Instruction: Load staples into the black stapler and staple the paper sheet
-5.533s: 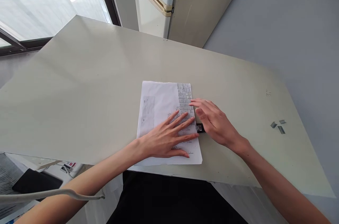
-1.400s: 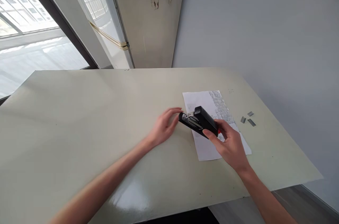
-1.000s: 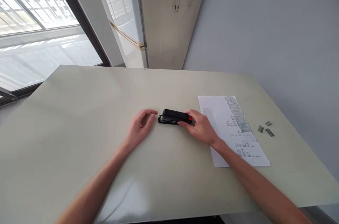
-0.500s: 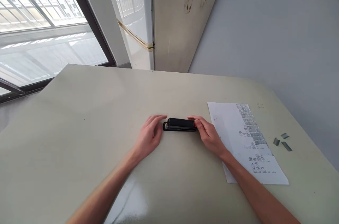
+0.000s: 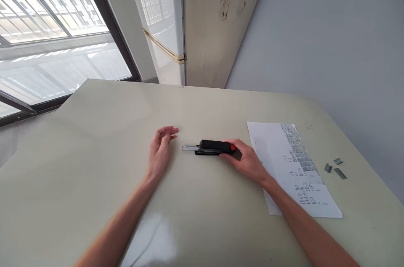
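Observation:
A black stapler [image 5: 214,146] with a red part at its rear lies lengthwise on the table, its front end pointing left. From that front end a silver metal tray [image 5: 190,148] sticks out. My right hand [image 5: 244,157] grips the stapler's rear end between thumb and fingers. To the left of the tray, apart from it, my left hand [image 5: 160,149] is held with its fingers loosely bent and parted, and nothing shows in it.
A printed paper sheet [image 5: 271,166] lies to the right, partly under my right forearm. Beyond it are several small grey staple strips [image 5: 340,173]. The pale table [image 5: 110,132] reaches toward a fridge [image 5: 214,48], a wall and a window.
The silver tray has slid out of the stapler's front toward the left. My left hand has moved left, away from the stapler. My right thumb has shifted to the stapler's near side.

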A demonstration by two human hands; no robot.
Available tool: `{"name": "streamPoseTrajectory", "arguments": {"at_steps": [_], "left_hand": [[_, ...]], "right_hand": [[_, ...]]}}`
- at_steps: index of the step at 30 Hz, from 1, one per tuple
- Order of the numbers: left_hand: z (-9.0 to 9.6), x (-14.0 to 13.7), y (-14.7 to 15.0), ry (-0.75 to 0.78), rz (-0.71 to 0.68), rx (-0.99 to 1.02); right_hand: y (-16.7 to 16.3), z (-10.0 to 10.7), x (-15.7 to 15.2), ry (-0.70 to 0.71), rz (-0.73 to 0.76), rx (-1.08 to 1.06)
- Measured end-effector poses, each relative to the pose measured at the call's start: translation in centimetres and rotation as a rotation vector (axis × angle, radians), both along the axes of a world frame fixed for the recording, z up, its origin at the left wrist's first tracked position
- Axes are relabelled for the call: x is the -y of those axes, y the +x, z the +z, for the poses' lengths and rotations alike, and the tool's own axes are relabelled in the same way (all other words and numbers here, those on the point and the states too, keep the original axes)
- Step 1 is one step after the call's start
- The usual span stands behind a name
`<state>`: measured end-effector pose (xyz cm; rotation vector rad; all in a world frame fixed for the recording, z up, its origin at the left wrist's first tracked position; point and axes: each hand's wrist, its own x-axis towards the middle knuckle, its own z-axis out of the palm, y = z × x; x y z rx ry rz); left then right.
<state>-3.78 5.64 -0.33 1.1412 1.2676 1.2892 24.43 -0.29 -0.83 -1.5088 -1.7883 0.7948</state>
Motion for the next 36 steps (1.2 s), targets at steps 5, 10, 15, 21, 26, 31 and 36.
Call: {"name": "streamPoseTrajectory", "arguments": {"at_steps": [5, 10, 15, 21, 26, 31, 36], "left_hand": [[-0.4, 0.3, 0.8, -0.077, -0.056, 0.285], [0.0, 0.6, 1.1, -0.360, -0.209, 0.669], [0.2, 0.6, 0.2, -0.439, -0.228, 0.847], [0.6, 0.4, 0.1, -0.497, -0.117, 0.908], [0.5, 0.6, 0.4, -0.415, 0.002, 0.752], [0.9, 1.7, 0.4, -0.289, -0.038, 0.590], [0.6, 2.8, 0.7, -0.003, -0.158, -0.040]], "right_hand": [[-1.0, 0.0, 0.9, 0.267, 0.043, 0.017], [-3.1, 1.0, 2.1, 0.622, 0.167, 0.152], [-5.2, 1.6, 2.4, 0.749, 0.251, 0.355], [-5.7, 2.6, 2.2, 0.890, 0.236, 0.355], [-5.0, 4.0, 2.2, 0.911, 0.105, 0.208], [-4.4, 4.4, 2.0, 0.875, 0.014, 0.123], [-4.3, 3.5, 1.9, 0.820, -0.039, 0.089]]}}
